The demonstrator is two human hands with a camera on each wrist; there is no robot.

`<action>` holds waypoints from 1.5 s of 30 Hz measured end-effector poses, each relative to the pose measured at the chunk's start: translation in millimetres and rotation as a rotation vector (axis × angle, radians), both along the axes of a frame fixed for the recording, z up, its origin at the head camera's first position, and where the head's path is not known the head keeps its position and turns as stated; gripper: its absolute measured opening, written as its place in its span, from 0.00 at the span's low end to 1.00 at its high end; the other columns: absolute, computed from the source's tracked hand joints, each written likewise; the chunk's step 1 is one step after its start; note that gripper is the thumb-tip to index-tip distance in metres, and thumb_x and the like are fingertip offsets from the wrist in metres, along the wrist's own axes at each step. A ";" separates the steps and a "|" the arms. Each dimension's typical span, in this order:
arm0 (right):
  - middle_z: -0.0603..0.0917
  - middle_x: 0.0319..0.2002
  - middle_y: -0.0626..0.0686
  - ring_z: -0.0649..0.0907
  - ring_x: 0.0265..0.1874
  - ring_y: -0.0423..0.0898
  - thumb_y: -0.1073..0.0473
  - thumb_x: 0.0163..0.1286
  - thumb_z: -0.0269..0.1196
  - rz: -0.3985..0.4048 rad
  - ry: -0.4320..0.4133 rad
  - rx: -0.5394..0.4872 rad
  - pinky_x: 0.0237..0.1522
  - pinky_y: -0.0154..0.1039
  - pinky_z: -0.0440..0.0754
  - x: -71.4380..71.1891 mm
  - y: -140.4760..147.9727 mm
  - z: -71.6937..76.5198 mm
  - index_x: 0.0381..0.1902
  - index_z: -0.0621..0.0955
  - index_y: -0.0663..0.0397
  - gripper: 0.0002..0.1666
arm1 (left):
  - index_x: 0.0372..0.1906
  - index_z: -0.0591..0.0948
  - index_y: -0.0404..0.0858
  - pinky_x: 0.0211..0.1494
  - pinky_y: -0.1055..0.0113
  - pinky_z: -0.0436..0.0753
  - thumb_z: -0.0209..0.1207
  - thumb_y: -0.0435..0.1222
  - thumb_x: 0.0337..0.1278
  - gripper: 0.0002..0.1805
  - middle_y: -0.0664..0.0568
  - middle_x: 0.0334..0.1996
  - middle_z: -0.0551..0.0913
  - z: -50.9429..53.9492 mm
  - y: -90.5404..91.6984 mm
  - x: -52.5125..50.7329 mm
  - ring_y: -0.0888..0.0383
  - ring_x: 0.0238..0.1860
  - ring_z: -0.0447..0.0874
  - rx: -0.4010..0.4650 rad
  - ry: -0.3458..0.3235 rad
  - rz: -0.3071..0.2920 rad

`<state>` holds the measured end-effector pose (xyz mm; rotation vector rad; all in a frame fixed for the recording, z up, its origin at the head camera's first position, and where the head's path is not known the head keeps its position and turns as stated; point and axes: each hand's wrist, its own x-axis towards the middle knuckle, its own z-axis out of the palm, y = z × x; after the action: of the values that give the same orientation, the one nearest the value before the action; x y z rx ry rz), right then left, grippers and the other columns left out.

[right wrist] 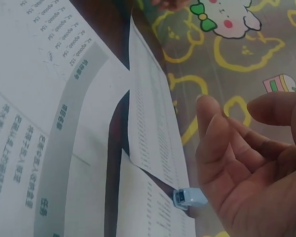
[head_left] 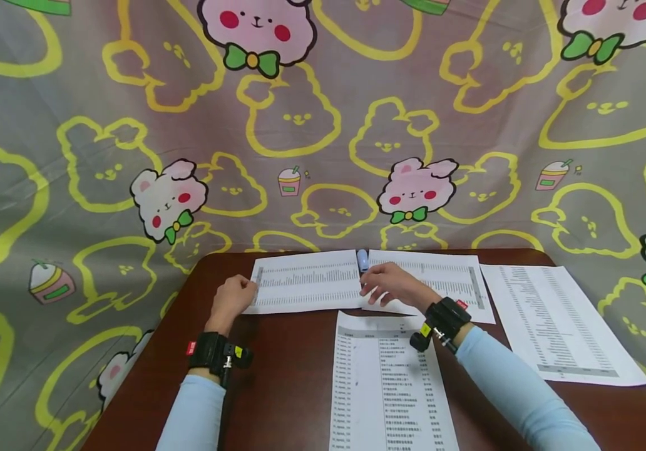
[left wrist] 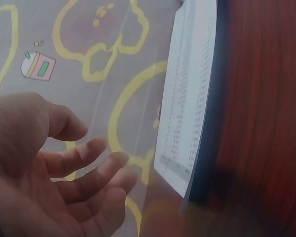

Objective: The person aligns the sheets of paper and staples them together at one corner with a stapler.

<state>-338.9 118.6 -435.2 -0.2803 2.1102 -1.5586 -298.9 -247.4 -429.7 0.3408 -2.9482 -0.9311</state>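
My left hand (head_left: 231, 299) is at the left end of a printed sheet (head_left: 306, 285) lying sideways at the back of the table. In the left wrist view its fingers are loosely curled and hold nothing, apart from the sheet. My right hand (head_left: 396, 285) hovers over the inner end of a second sideways sheet (head_left: 452, 282), its fingers loosely bent around nothing. Just beyond it, a small light-blue object (head_left: 363, 260) lies where the two sheets meet; its kind is unclear, though the right wrist view shows a dark slot in its end (right wrist: 190, 197).
Nearest me, a printed list (head_left: 387, 388) lies lengthwise, partly under my right wrist. Another printed sheet (head_left: 559, 326) lies at the right on the brown table (head_left: 278, 382). A patterned cloth (head_left: 323, 138) hangs behind the table's back edge.
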 end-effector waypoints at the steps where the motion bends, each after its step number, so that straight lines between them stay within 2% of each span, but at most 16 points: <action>1: 0.87 0.39 0.58 0.86 0.26 0.45 0.54 0.74 0.56 -0.004 -0.003 -0.005 0.26 0.38 0.81 -0.5 -1.0 -0.9 0.57 0.76 0.66 0.23 | 0.51 0.78 0.33 0.41 0.56 0.74 0.46 0.45 0.68 0.21 0.37 0.49 0.81 -0.4 -1.5 -0.7 0.45 0.42 0.77 0.002 -0.004 0.008; 12: 0.87 0.41 0.60 0.86 0.26 0.47 0.54 0.73 0.57 -0.068 -0.050 -0.010 0.28 0.40 0.83 -6.1 -8.5 -15.9 0.60 0.76 0.63 0.24 | 0.54 0.76 0.31 0.40 0.58 0.73 0.46 0.45 0.69 0.23 0.37 0.48 0.80 -15.3 -16.6 -7.8 0.45 0.44 0.76 0.023 -0.053 0.036; 19: 0.86 0.36 0.57 0.84 0.23 0.45 0.54 0.74 0.56 -0.089 -0.052 0.001 0.24 0.38 0.80 -17.4 -8.6 -18.3 0.59 0.75 0.66 0.24 | 0.57 0.75 0.30 0.40 0.57 0.74 0.46 0.46 0.69 0.24 0.35 0.51 0.79 -21.9 -20.7 -13.2 0.44 0.44 0.76 0.060 -0.110 0.096; 23: 0.86 0.43 0.61 0.84 0.25 0.46 0.55 0.74 0.55 -0.109 -0.082 -0.004 0.25 0.37 0.80 -24.1 -6.7 -20.7 0.60 0.74 0.66 0.24 | 0.58 0.73 0.29 0.39 0.59 0.76 0.46 0.46 0.70 0.25 0.35 0.53 0.78 -27.7 -23.2 -15.0 0.44 0.45 0.76 0.114 -0.166 0.123; 28: 0.83 0.49 0.66 0.84 0.26 0.46 0.56 0.74 0.55 -0.145 -0.095 -0.005 0.26 0.38 0.80 -30.2 -4.6 -27.0 0.60 0.74 0.66 0.23 | 0.60 0.71 0.28 0.42 0.58 0.78 0.45 0.45 0.71 0.26 0.33 0.55 0.75 -33.7 -26.2 -16.2 0.43 0.50 0.75 0.197 -0.194 0.127; 34: 0.85 0.44 0.63 0.84 0.25 0.46 0.57 0.73 0.56 -0.174 -0.100 0.037 0.25 0.37 0.81 -34.9 -8.1 -29.8 0.59 0.75 0.67 0.23 | 0.60 0.70 0.27 0.42 0.59 0.78 0.43 0.46 0.71 0.27 0.34 0.55 0.74 -36.5 -31.2 -16.8 0.43 0.50 0.74 0.226 -0.210 0.143; 39: 0.86 0.40 0.61 0.84 0.24 0.46 0.58 0.71 0.56 -0.208 -0.063 0.109 0.24 0.37 0.81 -37.9 -13.0 -30.4 0.57 0.76 0.67 0.22 | 0.59 0.71 0.27 0.45 0.56 0.80 0.43 0.46 0.71 0.27 0.35 0.53 0.74 -35.7 -31.5 -20.8 0.43 0.50 0.74 0.233 -0.208 0.144; 45: 0.84 0.29 0.54 0.82 0.21 0.45 0.58 0.69 0.57 -0.210 -0.020 0.198 0.22 0.36 0.80 -39.7 -19.7 -41.2 0.47 0.81 0.64 0.16 | 0.58 0.71 0.27 0.41 0.58 0.80 0.43 0.45 0.71 0.26 0.37 0.48 0.74 -37.1 -30.6 -23.8 0.44 0.47 0.74 0.254 -0.204 0.129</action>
<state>-378.6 98.9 -476.4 0.0254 2.3183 -1.4415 -322.7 -278.0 -466.8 0.6647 -2.9389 -1.3286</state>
